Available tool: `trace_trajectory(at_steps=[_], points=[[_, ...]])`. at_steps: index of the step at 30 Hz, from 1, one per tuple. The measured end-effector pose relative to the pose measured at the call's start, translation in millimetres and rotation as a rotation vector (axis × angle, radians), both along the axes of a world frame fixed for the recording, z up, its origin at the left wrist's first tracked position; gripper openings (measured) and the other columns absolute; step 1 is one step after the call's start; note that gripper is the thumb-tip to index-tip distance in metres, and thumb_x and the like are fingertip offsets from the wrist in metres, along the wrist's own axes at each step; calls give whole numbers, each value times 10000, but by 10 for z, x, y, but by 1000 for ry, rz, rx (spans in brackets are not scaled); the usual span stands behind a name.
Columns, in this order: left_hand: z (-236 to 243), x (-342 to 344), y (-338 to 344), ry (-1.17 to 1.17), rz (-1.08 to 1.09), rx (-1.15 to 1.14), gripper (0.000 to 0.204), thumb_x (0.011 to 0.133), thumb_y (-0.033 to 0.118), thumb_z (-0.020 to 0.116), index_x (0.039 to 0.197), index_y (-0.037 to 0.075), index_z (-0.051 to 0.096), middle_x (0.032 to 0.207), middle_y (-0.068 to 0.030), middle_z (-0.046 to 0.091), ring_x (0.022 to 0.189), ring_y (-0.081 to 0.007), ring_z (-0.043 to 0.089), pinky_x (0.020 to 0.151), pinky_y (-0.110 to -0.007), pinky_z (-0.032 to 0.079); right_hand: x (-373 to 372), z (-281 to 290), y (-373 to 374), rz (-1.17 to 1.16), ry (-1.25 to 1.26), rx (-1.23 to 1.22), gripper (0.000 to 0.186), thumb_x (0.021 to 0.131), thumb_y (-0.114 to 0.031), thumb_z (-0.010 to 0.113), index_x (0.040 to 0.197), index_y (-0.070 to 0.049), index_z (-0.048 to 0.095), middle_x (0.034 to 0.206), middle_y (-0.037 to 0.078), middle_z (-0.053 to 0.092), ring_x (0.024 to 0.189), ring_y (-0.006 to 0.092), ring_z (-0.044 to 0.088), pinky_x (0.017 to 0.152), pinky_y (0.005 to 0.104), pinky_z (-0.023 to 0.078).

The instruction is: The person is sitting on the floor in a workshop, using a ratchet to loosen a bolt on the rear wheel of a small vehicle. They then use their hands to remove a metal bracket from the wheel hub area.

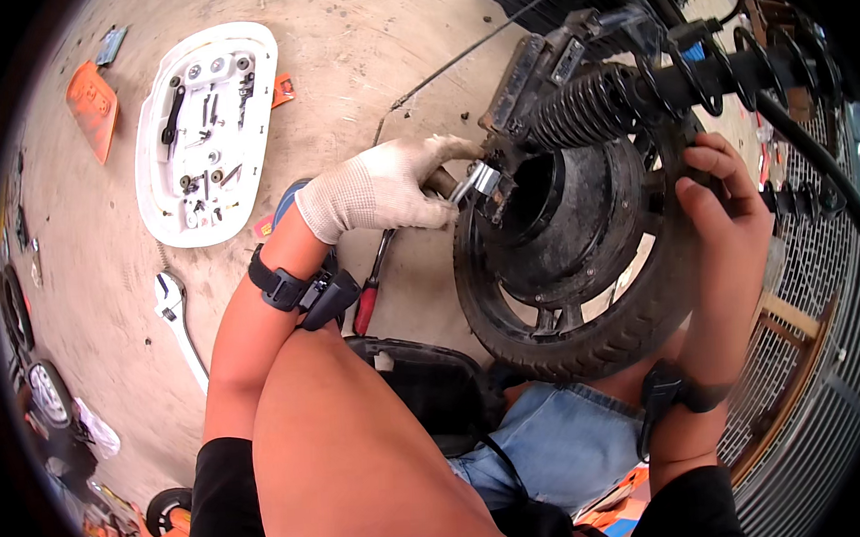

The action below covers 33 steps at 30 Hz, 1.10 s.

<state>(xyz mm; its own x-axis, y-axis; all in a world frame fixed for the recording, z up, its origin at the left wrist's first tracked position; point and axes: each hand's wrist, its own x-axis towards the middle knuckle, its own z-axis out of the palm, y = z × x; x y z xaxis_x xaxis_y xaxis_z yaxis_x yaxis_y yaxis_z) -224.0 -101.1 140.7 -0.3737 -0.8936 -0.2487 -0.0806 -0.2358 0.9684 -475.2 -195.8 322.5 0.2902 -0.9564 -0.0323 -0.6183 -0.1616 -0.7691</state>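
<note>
My left hand (383, 186), in a white knit glove, is closed around a socket wrench (485, 178) with a shiny metal socket. The socket sits at the axle end, next to a dirty metal bracket (497, 206); its exact seating on the nut is hidden. A black wheel (583, 252) with a hub and a treaded tyre stands upright in front of me. My bare right hand (729, 193) grips the tyre's right side with bent fingers. Above the hub, a black coil-spring shock absorber (672, 87) runs to the upper right.
A white tray (148, 180) of bolts and small parts lies on the floor at left. Near it are an orange panel (94, 108) and an adjustable wrench (175, 308). A red-handled screwdriver (366, 310) lies below my left wrist. A brick wall (817, 223) stands at right.
</note>
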Motion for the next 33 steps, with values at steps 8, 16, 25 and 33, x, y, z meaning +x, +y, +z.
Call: trace_trajectory(at_steps=[8,16,25,33], points=[[100,23,1,146,145,91,577,805,49,640,1347,-2,449,964,-115,703,833,-130,655,766,-275,543,-42,-9,-10,-24,2,-6,227,807,-15,664,1030,19,684,1253,58,605,1081,159,577,968,272,428],[-233,96,45,199,396,247,244,913,106,568,1123,-19,571,929,-109,684,885,-168,676,800,-297,553,-32,-26,-9,6,23,-11,223,807,-3,647,1025,37,670,1248,66,596,1125,183,559,1013,287,394],[-209,-24,-9,167,168,2,283,899,160,625,1147,23,605,941,-69,674,851,-151,640,792,-301,524,-100,-33,-23,-62,29,30,224,794,15,642,1016,28,663,1291,74,582,1153,184,540,1013,297,388],[-114,-88,21,-166,130,-404,399,800,137,668,1190,98,592,1045,-114,643,912,-270,660,828,-386,534,-81,-29,-29,-40,48,26,223,790,20,632,1010,27,670,1305,73,572,1123,171,548,981,294,409]])
